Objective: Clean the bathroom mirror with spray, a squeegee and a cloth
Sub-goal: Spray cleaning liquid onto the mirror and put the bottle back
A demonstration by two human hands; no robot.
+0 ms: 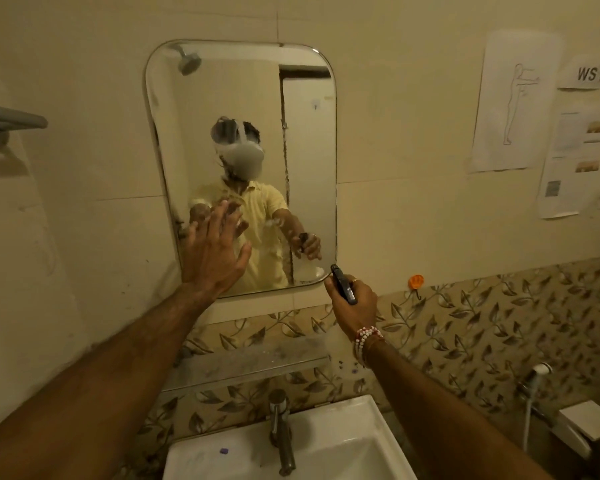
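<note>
The left hand (212, 249) has its fingers (219, 216) spread wide and straight, holding nothing, the palm turned toward the lower left part of the mirror (243, 161); whether the fingertips actually press the glass cannot be told from here. The right hand (352, 303) is curled tight around a dark spray head (343, 284), whose nozzle end points up at the mirror's lower right corner. The bottle below the head is hidden behind the hand and a pale blur. A ring sits on one finger, and red-and-white beaded bracelets (365, 342) circle that wrist.

The mirror hangs on a cream tiled wall, rounded at the corners. Its glass carries hazy white smears (heaviest across the middle and lower area), and both hands reflect in it.

Below the mirror runs a narrow glass shelf (253, 363), dusty, against a band of leaf-patterned tiles. Beneath that stands a metal tap (281, 433) over a white basin (326, 445); a small purple object (224, 451) lies on the basin's left rim.

To the right, an orange hook (416, 281) is stuck to the wall, and printed sheets (548, 126) are posted higher up, one marked "WS 12".
</note>
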